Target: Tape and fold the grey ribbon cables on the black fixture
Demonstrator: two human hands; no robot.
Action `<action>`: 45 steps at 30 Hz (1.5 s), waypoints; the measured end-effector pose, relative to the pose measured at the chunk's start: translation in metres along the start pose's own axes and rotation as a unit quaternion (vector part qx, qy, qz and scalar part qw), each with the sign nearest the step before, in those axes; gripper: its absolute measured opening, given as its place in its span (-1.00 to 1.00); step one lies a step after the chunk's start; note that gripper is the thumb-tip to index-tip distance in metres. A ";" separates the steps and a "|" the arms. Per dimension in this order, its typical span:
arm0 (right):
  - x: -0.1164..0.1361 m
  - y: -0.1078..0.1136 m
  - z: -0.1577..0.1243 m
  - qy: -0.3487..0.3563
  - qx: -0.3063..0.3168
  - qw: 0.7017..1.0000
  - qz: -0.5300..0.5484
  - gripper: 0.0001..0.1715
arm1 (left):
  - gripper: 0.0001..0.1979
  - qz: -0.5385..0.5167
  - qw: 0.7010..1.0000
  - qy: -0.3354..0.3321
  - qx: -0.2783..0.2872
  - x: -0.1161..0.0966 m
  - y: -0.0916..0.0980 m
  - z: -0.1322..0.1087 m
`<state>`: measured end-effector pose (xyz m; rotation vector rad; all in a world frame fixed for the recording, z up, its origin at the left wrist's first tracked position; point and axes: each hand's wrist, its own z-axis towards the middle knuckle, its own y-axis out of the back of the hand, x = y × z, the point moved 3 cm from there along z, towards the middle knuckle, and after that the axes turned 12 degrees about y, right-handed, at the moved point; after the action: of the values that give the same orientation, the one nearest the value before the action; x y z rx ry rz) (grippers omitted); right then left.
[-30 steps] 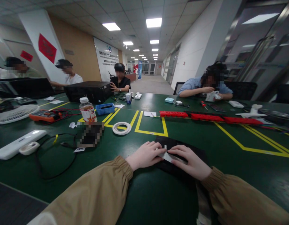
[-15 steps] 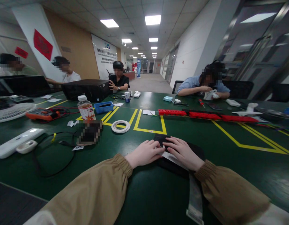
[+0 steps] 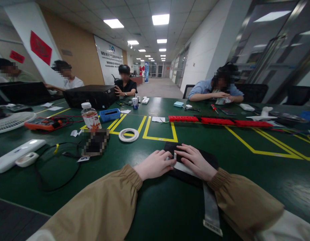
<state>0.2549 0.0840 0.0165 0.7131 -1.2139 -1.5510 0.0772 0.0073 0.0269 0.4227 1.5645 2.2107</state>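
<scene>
On the green table before me lies a flat black item (image 3: pixel 171 147) with a white strip (image 3: pixel 185 168) across it. My left hand (image 3: pixel 156 164) rests at its left edge, thumb and forefinger pressed together near the strip's end; what they hold is too small to name. My right hand (image 3: pixel 196 162) lies over the black item with its fingers spread, beside a small white upright piece (image 3: pixel 175 156). From under my right wrist a pale translucent ribbon (image 3: pixel 211 211) runs toward the table's near edge.
A tape roll (image 3: pixel 128 135), bottle (image 3: pixel 90 117), blue tray (image 3: pixel 110 114) and phone-like object (image 3: pixel 96 143) stand to the left, near a black cable (image 3: pixel 56 189). Red bars (image 3: pixel 217 121) lie beyond my hands. Several people sit around the table, one with a black box (image 3: pixel 90 96).
The view has shifted slightly. My hands keep nearly the same pose. The ribbon's free end lies slightly farther right, and the person at the right has lowered the white item.
</scene>
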 end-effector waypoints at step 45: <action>0.017 0.013 -0.023 -0.026 0.033 0.997 -0.062 -0.08 | -0.09 -0.093 0.994 0.046 0.017 -0.010 -0.022 0.010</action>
<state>0.2741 0.0606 0.0232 0.8084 -1.2848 -1.6452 0.0936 0.0170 0.0096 0.1778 1.6213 2.0898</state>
